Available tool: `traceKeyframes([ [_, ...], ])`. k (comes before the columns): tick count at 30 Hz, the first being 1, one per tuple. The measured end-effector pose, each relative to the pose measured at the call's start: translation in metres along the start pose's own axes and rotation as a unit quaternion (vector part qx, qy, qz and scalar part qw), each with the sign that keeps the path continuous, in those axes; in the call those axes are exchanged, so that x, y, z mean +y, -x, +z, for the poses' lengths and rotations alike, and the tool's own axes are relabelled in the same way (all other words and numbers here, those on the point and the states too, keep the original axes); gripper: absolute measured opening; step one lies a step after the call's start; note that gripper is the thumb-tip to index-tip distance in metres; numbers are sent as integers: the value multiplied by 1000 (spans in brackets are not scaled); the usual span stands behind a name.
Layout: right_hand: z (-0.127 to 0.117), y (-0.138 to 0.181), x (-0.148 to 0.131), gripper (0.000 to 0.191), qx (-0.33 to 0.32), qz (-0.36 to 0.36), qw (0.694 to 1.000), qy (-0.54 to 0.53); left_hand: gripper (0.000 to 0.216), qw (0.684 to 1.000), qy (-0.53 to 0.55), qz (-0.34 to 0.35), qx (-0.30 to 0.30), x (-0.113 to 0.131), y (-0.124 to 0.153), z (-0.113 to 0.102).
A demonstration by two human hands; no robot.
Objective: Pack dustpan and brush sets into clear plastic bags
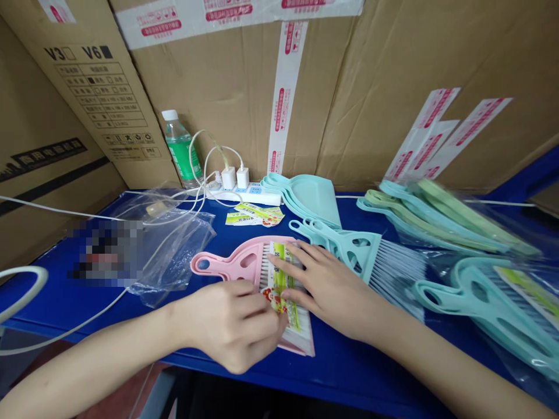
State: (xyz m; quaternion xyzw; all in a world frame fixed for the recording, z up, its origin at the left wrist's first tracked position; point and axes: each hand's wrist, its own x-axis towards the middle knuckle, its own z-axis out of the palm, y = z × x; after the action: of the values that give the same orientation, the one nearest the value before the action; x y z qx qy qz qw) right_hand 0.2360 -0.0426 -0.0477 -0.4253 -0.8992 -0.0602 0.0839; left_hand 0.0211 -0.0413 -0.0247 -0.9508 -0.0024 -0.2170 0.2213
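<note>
A pink hand brush and dustpan set (pixel 244 256) lies on the blue table in front of me, the brush nested in the pan with its pale bristles to the right. Across the bristles is a yellow-green and white paper label (pixel 286 285) with red mushroom-like prints. My left hand (pixel 240 326) is closed at the near side of the brush, by the label's lower left; its fingertips are hidden. Spread fingers of my right hand (pixel 327 285) lie flat over the label. Turquoise brushes (pixel 362 250) with grey bristles sit just behind my right hand.
Turquoise dustpans (pixel 314 195) are stacked at the back, beside loose labels (pixel 253 215) and a power strip (pixel 244 195) with chargers. Bagged sets (pixel 476 297) lie right. A bottle (pixel 181 151), cables and a clear plastic bag (pixel 174 250) are left. Cardboard boxes (pixel 227 87) stand behind.
</note>
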Motion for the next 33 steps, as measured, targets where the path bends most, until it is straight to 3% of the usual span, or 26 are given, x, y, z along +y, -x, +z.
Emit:
traceKeyframes([
  [23,0,0,-2,52,-34,24,999,7,15,999,4,16,35,5,-2,3],
  [33,1,-1,-1,57,-54,36,998,-13,18,1000,22,8,17,5,0,3],
])
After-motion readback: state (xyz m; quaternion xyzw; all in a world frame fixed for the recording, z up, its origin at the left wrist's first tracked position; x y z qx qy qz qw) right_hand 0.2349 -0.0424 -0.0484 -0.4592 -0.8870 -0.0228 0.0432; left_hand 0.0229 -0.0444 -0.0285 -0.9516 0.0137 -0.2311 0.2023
